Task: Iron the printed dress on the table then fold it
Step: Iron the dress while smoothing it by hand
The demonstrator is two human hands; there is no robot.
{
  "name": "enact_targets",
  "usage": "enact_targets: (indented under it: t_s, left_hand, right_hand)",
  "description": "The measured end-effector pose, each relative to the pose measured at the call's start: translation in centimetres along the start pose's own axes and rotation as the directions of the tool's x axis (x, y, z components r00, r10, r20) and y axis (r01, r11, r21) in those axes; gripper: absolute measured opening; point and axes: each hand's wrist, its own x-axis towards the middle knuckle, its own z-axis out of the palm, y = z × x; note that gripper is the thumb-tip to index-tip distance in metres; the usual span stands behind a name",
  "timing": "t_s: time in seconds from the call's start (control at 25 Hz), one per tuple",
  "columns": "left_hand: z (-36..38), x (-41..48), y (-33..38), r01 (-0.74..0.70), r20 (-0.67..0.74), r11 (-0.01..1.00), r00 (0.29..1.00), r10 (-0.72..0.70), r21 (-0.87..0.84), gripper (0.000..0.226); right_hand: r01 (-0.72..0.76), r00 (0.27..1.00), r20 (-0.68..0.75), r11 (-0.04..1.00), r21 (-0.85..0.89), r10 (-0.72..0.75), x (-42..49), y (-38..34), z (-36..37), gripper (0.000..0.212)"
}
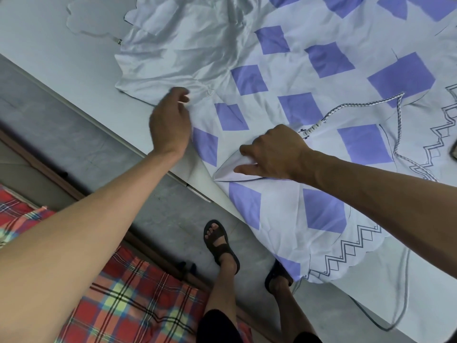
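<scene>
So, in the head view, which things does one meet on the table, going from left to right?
Left hand → right hand, gripping the iron → braided cord.

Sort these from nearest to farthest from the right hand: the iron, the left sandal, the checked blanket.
1. iron, gripped in the right hand itself.
2. left sandal, down on the floor below the table edge.
3. checked blanket, far off at the bottom left.
</scene>
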Motion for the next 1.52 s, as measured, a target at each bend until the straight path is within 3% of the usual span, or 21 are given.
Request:
enact_targets:
  t_s: [0.04, 0.08, 0.16, 0.24, 0.32, 0.56, 0.88, 1.16, 1.32, 1.52]
  left_hand:
    - [-0.5, 0.2, -0.5, 0.064, -0.016, 0.998, 0.998, -0.064, -0.020, 0.041]
    - [-0.7, 0.3, -1.0, 0.068, 0.062, 0.998, 0.996, -0.068, 0.009, 0.040]
    - [-0.1, 0.0, -2.0, -0.035, 0.350, 0.993, 0.937, -0.006, 0.110, 0.044]
    - [0.8, -0.2, -3.0, -0.206, 0.530, 0.962, 0.844, 0.081, 0.181, 0.049]
    - [1.8, -0.1, -3.7, -0.376, 0.566, 0.891, 0.805, 0.178, 0.254, 0.052]
    - [2.7, -0.7, -3.3, -0.463, 0.670, 0.786, 0.737, 0.086, 0.408, 0.074]
    - [2.5, -1.2, -2.6, -0.463, 0.677, 0.770, 0.733, 0.055, 0.439, 0.085]
    - [2.2, -4.0, -1.4, -0.357, 0.557, 0.866, 0.823, 0.114, 0.350, 0.076]
    - [2.1, -4.1, -1.4, -0.096, 0.436, 0.969, 0.900, -0.012, 0.226, 0.059]
    - [2.5, -4.1, -1.8, -0.263, 0.536, 0.897, 0.843, 0.036, 0.354, 0.067]
  right_hand:
    - [-0.007, 1.000, -0.009, 1.000, 0.003, 0.008, -0.1, 0.0, -0.1, 0.057]
    - [-0.019, 1.000, -0.012, 1.000, 0.010, 0.019, -0.2, 0.0, -0.4, 0.057]
    - [-0.038, 0.999, -0.022, 0.999, 0.020, 0.039, -0.2, 0.1, -0.9, 0.056]
    - [-0.022, 0.999, -0.031, 1.000, 0.012, 0.022, 0.7, 0.2, -1.0, 0.055]
    - [-0.006, 1.000, -0.030, 1.000, 0.006, 0.007, 1.7, 0.1, -1.0, 0.055]
    - [0.016, 1.000, -0.004, 1.000, 0.011, -0.016, 0.6, -0.7, -0.2, 0.058]
    - [0.004, 0.999, 0.048, 0.999, 0.042, -0.006, -4.8, -1.6, 1.4, 0.053]
    - [-0.030, 0.999, -0.029, 0.996, 0.082, 0.033, -6.9, -1.2, 0.7, 0.055]
    - [-0.042, 0.994, -0.101, 0.999, 0.034, 0.045, -4.2, -0.6, -0.4, 0.056]
    - [-0.020, 0.998, -0.060, 1.000, 0.018, 0.021, -2.9, -1.0, 0.5, 0.054]
